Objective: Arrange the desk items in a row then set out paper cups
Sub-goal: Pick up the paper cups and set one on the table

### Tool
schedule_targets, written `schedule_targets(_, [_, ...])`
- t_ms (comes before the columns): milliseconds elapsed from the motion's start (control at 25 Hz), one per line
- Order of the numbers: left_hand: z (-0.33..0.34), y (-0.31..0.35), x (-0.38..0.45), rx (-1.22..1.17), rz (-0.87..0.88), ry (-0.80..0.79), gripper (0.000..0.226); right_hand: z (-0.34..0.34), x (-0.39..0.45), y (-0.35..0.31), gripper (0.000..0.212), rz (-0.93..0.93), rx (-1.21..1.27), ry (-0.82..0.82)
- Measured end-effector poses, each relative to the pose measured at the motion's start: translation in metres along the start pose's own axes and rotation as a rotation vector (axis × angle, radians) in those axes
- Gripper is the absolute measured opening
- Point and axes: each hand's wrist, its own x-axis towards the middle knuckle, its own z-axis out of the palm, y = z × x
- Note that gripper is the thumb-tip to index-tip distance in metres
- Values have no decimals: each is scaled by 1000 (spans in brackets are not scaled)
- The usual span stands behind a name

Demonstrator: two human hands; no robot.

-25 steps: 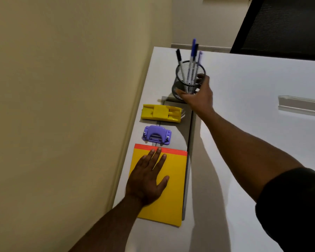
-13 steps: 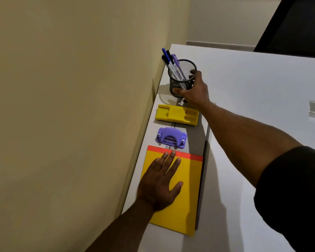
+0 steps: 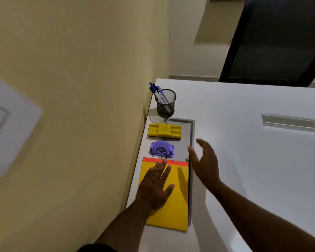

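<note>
Pen cup (image 3: 165, 103) stands well beyond right hand's (image 3: 204, 161) spread, empty fingers (image 3: 201, 142)

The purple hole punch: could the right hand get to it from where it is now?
Probably yes. The right hand is open and empty just right of the purple hole punch, with only bare grey tray between them.

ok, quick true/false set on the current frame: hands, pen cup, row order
1. The left hand lies flat on the yellow notepad. True.
2. The right hand grips the mesh pen cup. False: it is open, apart from the cup, beside the pad.
3. The purple hole punch sits between the notepad and the yellow stapler. True.
4. The pen cup is empty. False: it holds several pens.
5. Paper cups stand on the desk. False: none in view.
</note>
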Motion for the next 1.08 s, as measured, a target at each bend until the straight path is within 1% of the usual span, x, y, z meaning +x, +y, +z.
schedule_targets(80, [-21,5,2,-2,-12,-113,73,-15,-58,7,47,-42,-57,-76])
schedule_targets(160, [-46,14,-5,-56,-37,-135,68,-27,-107,14,39,-95,-113,-172])
schedule_targets(240, [-71,22,-24,-213,-101,-38,58,-36,-148,16,35,-164,-146,-282])
schedule_targets(360, [-94,25,-76,-392,-250,182,47,-39,-196,7,34,-342,-209,-477])
schedule_targets(440, [-96,23,-117,-469,-345,229,45,-32,-221,-5,35,-510,-288,-542])
schedule_targets(480, [-93,23,-139,-500,-388,219,47,-27,-232,-12,34,-601,-336,-553])
schedule_targets(560, [-78,22,-178,-539,-461,153,59,-14,-250,-22,37,-748,-409,-600])
schedule_targets(640, [-59,24,-212,-531,-506,71,72,-1,-265,-27,43,-814,-477,-705])
schedule_targets(720, [-40,26,-237,-537,-539,-14,78,10,-275,-28,45,-813,-535,-768])
schedule_targets(800, [-25,31,-257,-595,-539,-76,77,14,-282,-26,40,-760,-538,-754])
schedule_targets(880, [-13,40,-273,-653,-518,-91,82,13,-285,-25,35,-696,-505,-728])
schedule_targets(960, [-6,49,-280,-672,-497,-47,93,6,-285,-27,28,-601,-407,-679])
schedule_targets(1080, [-10,65,-275,-654,-472,104,102,-19,-273,-42,15,-321,-99,-582])
